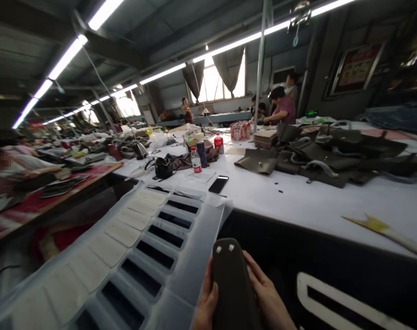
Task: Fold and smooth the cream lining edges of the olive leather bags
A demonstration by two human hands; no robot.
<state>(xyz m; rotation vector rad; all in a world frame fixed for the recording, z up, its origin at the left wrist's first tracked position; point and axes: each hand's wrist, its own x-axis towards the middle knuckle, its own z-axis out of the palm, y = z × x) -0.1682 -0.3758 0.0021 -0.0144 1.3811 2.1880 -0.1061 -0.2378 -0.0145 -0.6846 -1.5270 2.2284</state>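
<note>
A dark, long piece (pixel 233 286) with a rounded end and two small shiny metal bits near its tip stands out at the bottom centre. My left hand (pixel 206 300) grips its left side, thumb against the edge. My right hand (pixel 265 291) is wrapped along its right side. Just left of my hands lies a pale plastic-covered rack (pixel 191 256) with a row of dark slots and a row of flat cream pieces (pixel 108 240).
Beyond is a white table (pixel 249 197) with a phone (pixel 218 184), a bottle (pixel 196 161), dark leather-like pieces (pixel 308 158) and a yellow-tipped tool (pixel 373 223). A pale slotted frame (pixel 335 300) is at lower right. A person (pixel 12 172) works at left; others are farther back.
</note>
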